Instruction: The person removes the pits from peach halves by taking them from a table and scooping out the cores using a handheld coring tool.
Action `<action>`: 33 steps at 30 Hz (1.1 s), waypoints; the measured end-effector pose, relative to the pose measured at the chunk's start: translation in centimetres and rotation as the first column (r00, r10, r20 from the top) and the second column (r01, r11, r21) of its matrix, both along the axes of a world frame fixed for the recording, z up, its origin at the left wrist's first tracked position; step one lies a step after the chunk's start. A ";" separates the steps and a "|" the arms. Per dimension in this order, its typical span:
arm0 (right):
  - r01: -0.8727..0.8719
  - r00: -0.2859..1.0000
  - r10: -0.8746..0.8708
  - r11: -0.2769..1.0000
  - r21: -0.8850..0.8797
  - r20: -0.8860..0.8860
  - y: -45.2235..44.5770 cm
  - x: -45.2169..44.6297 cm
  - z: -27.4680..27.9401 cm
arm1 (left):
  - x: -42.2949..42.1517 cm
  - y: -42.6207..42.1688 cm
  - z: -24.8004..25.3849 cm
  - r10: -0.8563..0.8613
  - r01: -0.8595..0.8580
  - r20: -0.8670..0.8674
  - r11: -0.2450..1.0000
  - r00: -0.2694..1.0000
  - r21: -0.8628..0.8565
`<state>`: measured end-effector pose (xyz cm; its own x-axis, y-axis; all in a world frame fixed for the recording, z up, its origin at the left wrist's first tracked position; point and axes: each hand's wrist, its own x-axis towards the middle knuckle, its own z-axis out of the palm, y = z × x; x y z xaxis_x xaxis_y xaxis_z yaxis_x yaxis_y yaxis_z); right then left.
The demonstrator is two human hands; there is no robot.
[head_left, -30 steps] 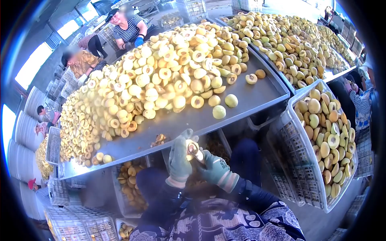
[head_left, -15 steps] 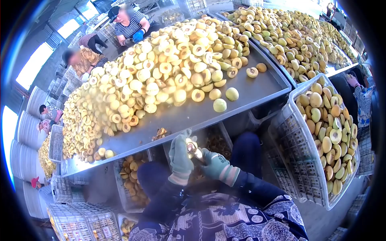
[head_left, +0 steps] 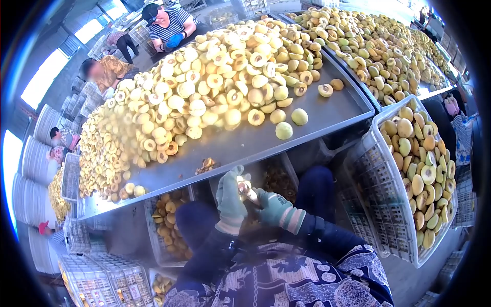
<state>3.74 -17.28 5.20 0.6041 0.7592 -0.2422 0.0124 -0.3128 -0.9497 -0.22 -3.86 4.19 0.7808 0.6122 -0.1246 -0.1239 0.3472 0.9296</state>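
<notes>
Gloved in grey-green, my left hand (head_left: 230, 199) is closed round a pale halved fruit (head_left: 246, 189) with a brown centre, just past the metal table's near edge. My right hand (head_left: 276, 209), in a matching glove, meets it from the right with its fingers bent against the fruit; whether it grips anything else is hidden. Beyond my hands, a large heap of halved yellow fruit (head_left: 204, 87) covers much of the metal table (head_left: 225, 148). A small pile of brown scraps (head_left: 206, 166) lies near the table's edge, and two whole greenish fruits (head_left: 291, 124) sit farther right.
A tall crate (head_left: 417, 215) of fruit halves stands at my right. Under the table edge is another crate (head_left: 171, 225) holding fruit. Across the heap a person in a striped shirt (head_left: 171, 25) works, with a person in yellow (head_left: 110, 71) to the left. A second heap (head_left: 373, 51) lies behind right.
The view has shifted slightly. My hands stay together at the fruit with little change. The person in the striped shirt has lowered the head and brought the blue-gloved hands together.
</notes>
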 end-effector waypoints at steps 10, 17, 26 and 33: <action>-0.061 0.951 0.062 0.998 0.013 -0.303 0.1 0.4 0.2 | 0.2 1.0 0.9 -0.163 0.159 -0.057 0.984 0.985 -0.081; -0.149 0.989 0.149 0.982 -0.114 -0.011 0.0 0.9 -2.0 | 0.0 1.0 0.1 -0.186 0.177 -0.133 0.982 0.974 -0.071; -0.021 0.308 0.356 0.930 0.367 -0.882 -1.5 1.7 1.6 | 0.5 -0.6 1.4 -0.156 0.150 -0.028 0.977 0.987 -0.149; 0.349 -0.035 0.757 0.621 0.701 -0.653 -0.4 -1.0 -2.4 | 1.6 0.1 1.5 -0.120 0.122 0.021 0.965 0.993 -0.232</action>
<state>2.71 -17.64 2.83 0.0171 0.9781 0.2075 -0.9990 0.0080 0.0443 1.39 -3.80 5.71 0.8486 0.4681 -0.2466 -0.0741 0.5666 0.8206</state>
